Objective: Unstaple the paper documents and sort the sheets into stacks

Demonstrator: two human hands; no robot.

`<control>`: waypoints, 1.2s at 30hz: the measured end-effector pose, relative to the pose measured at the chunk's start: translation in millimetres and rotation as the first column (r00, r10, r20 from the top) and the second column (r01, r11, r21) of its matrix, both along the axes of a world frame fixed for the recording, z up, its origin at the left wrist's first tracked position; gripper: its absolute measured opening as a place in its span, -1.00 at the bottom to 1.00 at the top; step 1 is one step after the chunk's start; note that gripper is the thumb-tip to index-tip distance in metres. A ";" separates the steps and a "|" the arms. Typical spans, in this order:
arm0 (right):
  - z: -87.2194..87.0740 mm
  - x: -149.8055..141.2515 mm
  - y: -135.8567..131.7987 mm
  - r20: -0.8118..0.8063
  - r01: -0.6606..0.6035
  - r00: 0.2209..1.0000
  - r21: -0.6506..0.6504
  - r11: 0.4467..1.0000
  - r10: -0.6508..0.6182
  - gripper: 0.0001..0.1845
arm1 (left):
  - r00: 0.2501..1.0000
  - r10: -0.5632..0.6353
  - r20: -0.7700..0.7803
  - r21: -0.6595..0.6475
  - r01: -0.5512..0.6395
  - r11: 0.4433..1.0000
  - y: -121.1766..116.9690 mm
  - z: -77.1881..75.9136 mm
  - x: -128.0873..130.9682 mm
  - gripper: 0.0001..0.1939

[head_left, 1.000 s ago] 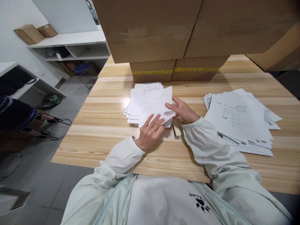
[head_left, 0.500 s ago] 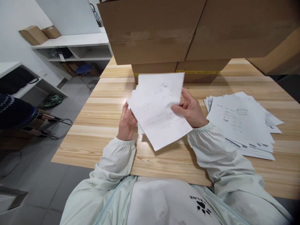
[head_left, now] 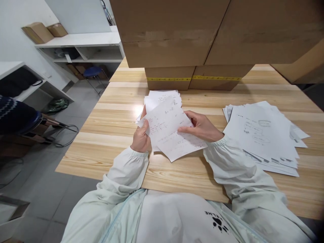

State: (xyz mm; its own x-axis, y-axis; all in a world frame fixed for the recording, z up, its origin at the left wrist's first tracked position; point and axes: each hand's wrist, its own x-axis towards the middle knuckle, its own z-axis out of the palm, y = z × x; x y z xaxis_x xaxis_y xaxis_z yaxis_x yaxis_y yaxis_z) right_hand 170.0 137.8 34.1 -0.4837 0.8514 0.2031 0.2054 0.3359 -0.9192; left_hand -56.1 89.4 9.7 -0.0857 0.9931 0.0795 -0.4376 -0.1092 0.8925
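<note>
Between my hands is a white sheet of paper (head_left: 169, 131) with handwriting in dark and reddish ink, held tilted over the table. My left hand (head_left: 141, 135) grips its left edge, thumb on top and fingers behind. On the right side, my right hand (head_left: 202, 126) pinches the same sheet, thumb on its face and fingers underneath. Beneath and beyond the sheet lies a stack of papers (head_left: 162, 96), partly covered by it. To the right of my right hand, a spread pile of papers (head_left: 263, 131) rests on the table, its top sheet bearing handwriting and drawn boxes.
Large cardboard boxes (head_left: 177, 33) stand at the table's far side, above smaller boxes with yellow tape (head_left: 169, 79). The wooden table (head_left: 101, 148) has its left edge beside the floor. A blue stool (head_left: 92, 71) and white shelves (head_left: 81, 39) are at the left.
The sheet, which showed a nearly blank, smudged side, now shows a written side and sits lower. Both hands have shifted down slightly, and the stack behind it shows more.
</note>
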 end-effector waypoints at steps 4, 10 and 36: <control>2.7 -1.9 -5.3 -0.058 0.045 0.997 0.042 0.998 -0.042 -0.73 | 0.983 -0.163 0.078 -0.048 0.167 0.985 1.0 1.3 -5.4 -0.27; 11.3 5.6 -18.8 0.038 -0.050 0.998 0.174 0.983 0.044 -0.83 | 0.933 -0.307 0.190 -0.174 0.340 0.924 -4.9 -8.9 -10.1 -0.15; -67.8 97.6 -39.9 -0.099 0.606 0.702 -0.436 0.665 -0.705 -0.43 | 0.877 -0.423 0.228 -0.239 0.471 0.849 -8.9 -12.5 -0.3 -0.46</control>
State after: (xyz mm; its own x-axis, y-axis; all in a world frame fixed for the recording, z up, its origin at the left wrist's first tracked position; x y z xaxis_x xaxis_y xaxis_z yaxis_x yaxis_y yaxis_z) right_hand 267.6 97.9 -33.7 0.2520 0.9573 -0.1418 0.0044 -0.1477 -0.9890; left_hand -56.5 80.5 -2.7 0.3857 0.9046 -0.1814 -0.5181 0.3750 0.7687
